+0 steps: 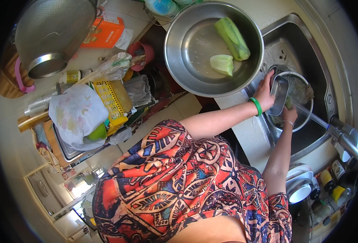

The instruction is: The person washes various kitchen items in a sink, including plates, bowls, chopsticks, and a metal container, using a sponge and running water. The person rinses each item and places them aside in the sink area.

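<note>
My left hand, with a green wristband, grips a small rectangular metal container over the sink. My right hand is just beside it, its fingers around a small green piece, perhaps a vegetable, near the stream from the faucet. Under both hands a round light-rimmed bowl or strainer sits in the sink; its contents are unclear. On the counter to the left, a large stainless steel basin holds a long peeled green vegetable and a shorter pale green chunk.
Bowls and plates and several jars stand right of the sink. A yellow plastic basket, a cloth-covered item, a perforated metal strainer and an orange box are at the left.
</note>
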